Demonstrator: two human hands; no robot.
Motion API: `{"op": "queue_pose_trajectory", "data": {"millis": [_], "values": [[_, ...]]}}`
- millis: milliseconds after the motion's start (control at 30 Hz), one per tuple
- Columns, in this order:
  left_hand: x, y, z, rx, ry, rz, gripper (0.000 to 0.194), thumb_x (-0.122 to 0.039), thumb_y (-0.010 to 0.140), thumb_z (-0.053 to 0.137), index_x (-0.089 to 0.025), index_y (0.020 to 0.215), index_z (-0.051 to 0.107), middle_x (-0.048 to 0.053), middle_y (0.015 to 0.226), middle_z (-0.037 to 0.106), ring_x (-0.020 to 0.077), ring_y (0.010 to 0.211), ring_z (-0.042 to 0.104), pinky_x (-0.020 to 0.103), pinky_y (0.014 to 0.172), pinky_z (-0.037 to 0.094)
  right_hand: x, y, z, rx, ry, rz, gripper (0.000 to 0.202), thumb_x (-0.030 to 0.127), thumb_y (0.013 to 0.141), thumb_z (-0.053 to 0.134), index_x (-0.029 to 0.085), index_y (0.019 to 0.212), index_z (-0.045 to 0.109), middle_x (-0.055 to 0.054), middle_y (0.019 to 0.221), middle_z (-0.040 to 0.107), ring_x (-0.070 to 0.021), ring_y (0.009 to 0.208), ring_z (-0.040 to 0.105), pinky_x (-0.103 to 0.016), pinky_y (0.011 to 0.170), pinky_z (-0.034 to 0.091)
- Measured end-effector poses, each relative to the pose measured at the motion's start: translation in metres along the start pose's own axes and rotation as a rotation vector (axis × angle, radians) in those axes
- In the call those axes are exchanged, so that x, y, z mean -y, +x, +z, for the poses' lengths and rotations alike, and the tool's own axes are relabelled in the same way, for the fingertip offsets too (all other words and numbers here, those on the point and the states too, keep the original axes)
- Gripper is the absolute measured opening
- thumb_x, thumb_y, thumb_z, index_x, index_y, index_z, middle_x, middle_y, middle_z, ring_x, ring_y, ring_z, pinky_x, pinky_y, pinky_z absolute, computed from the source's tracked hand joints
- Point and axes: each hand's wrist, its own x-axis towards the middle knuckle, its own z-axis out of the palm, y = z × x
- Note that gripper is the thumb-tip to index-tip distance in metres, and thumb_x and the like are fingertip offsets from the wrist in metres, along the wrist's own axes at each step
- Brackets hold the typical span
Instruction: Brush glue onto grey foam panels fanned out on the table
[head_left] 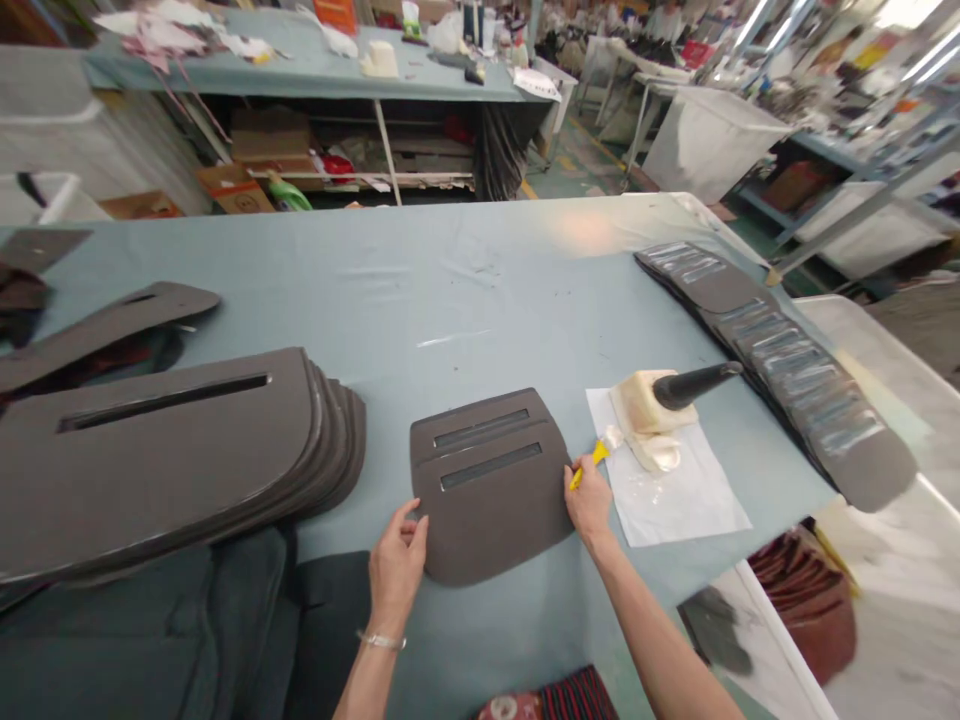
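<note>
A dark grey-brown panel (491,520) with two long slots lies flat on the table in front of me. At its left edge is my left hand (399,560), fingers apart and fingertips at the panel's rim. My right hand (589,498) is closed around a small yellow brush (599,451) and touches the panel's right edge. The brush's whitish bristles point up and right, beside a cream block (637,402) on a white sheet (697,495). A black cone-shaped piece (686,388) sticks out of the block.
Stacked slotted panels (187,440) lie at the left, over dark fabric (150,630). Overlapping panels with shiny strips (787,370) run along the table's (360,300) right side. Reddish-brown pieces (806,610) sit below the right edge. Another cluttered table (300,65) stands beyond.
</note>
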Motion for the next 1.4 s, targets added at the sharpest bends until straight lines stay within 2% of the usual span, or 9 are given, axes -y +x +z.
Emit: {"op": "queue_pose_trajectory", "data": {"millis": [233,433,633,833,1100,1167,1267,1333,1400], "values": [[0.007,0.005,0.003,0.020,0.009,-0.009,0.043,-0.047,0.083,0.048,-0.027,0.120,0.053,-0.001,0.079,0.064,0.0150,0.070,0.061,0.025,0.064,0.040,-0.001,-0.001,0.000,0.016,0.020,-0.006,0.016,0.030,0.087,0.042,0.018,0.087,0.052,-0.002,0.073,0.057,-0.0132,0.059,0.049,-0.024,0.056,0.027],[-0.004,0.003,0.002,0.022,0.149,0.046,0.039,-0.041,0.086,0.044,-0.023,0.120,0.051,0.000,0.076,0.059,0.0151,0.067,0.057,0.025,0.062,0.038,0.004,0.002,-0.004,0.050,-0.039,-0.035,0.009,0.025,0.086,0.046,0.018,0.088,0.052,-0.002,0.078,0.056,-0.0121,0.062,0.048,-0.023,0.056,0.027],[-0.013,0.000,0.002,-0.148,0.414,0.218,0.035,-0.033,0.087,0.044,-0.021,0.119,0.054,0.006,0.093,0.049,0.0172,0.079,0.051,0.027,0.064,0.040,0.006,0.003,-0.004,0.039,-0.172,-0.075,0.009,0.024,0.086,0.050,0.018,0.091,0.054,-0.004,0.082,0.053,-0.0144,0.071,0.047,-0.024,0.056,0.025],[-0.013,-0.002,0.002,-0.160,0.373,0.271,0.035,-0.030,0.088,0.042,-0.018,0.119,0.054,0.008,0.094,0.047,0.0189,0.086,0.051,0.031,0.076,0.045,0.002,0.003,-0.003,0.004,-0.152,-0.080,0.011,0.025,0.084,0.053,0.018,0.092,0.053,-0.004,0.084,0.051,-0.0160,0.075,0.047,-0.024,0.060,0.029],[-0.015,0.000,0.011,-0.166,0.285,0.247,0.034,-0.028,0.088,0.042,-0.018,0.118,0.054,0.010,0.098,0.050,0.0210,0.090,0.052,0.035,0.079,0.045,-0.001,0.011,-0.007,-0.026,-0.142,-0.101,0.014,0.029,0.084,0.051,0.018,0.093,0.052,-0.005,0.082,0.052,-0.0175,0.075,0.047,-0.026,0.061,0.031],[-0.022,-0.005,0.000,-0.149,0.224,0.233,0.035,-0.029,0.089,0.041,-0.017,0.119,0.053,0.010,0.100,0.052,0.0211,0.092,0.053,0.036,0.081,0.045,-0.001,0.011,-0.011,-0.048,-0.147,-0.108,0.018,0.032,0.083,0.050,0.018,0.094,0.053,-0.006,0.081,0.052,-0.0193,0.075,0.047,-0.027,0.061,0.032],[-0.029,-0.021,-0.043,-0.208,0.193,0.231,0.038,-0.029,0.090,0.040,-0.020,0.125,0.049,0.012,0.110,0.054,0.0221,0.102,0.052,0.038,0.087,0.043,-0.003,0.008,-0.019,-0.126,-0.147,-0.138,0.023,0.036,0.082,0.050,0.017,0.095,0.054,-0.008,0.080,0.053,-0.0220,0.075,0.049,-0.029,0.060,0.032],[-0.025,-0.037,-0.085,-0.382,0.305,0.153,0.038,-0.031,0.089,0.041,-0.021,0.125,0.049,0.013,0.117,0.053,0.0253,0.108,0.049,0.042,0.091,0.039,-0.004,0.006,-0.021,-0.164,-0.117,-0.164,0.022,0.036,0.082,0.050,0.018,0.092,0.055,-0.009,0.078,0.055,-0.0221,0.069,0.049,-0.030,0.056,0.031],[-0.007,-0.058,-0.131,-0.619,0.464,-0.024,0.042,-0.034,0.088,0.043,-0.017,0.126,0.049,0.017,0.121,0.051,0.0305,0.113,0.045,0.048,0.092,0.036,0.000,0.004,-0.023,-0.168,-0.067,-0.196,0.020,0.037,0.084,0.049,0.019,0.088,0.055,-0.010,0.074,0.056,-0.0218,0.064,0.049,-0.030,0.053,0.029]]}}
